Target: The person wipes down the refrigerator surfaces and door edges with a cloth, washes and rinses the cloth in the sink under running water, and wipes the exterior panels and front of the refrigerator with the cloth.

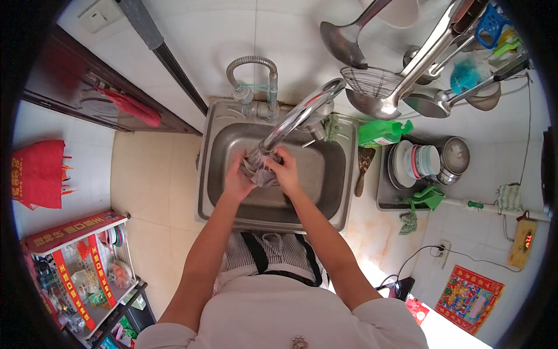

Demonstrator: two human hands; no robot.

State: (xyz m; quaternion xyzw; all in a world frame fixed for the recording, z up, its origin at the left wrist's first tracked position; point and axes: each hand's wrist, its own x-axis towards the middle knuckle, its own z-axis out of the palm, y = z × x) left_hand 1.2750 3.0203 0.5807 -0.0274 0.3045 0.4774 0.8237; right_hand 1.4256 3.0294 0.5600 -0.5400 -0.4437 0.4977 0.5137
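Note:
Under the spout of the faucet [302, 113], a crumpled greyish cloth [260, 170] is bunched between my two hands. My left hand [237, 177] is closed on its left side. From the right, my right hand [285, 170] grips the same cloth, thumb and fingers bent around it. Both hands are over the basin of the stainless steel sink [325, 180]. Whether water runs from the spout I cannot tell, since the cloth and hands cover its end.
Several ladles [343, 43] and a wire skimmer [372, 81] hang at the upper right. Right of the sink are a green bottle [381, 132], a spatula [363, 168] and a tray [390, 198] with stacked dishes. A shelf rack [75, 232] stands at the lower left.

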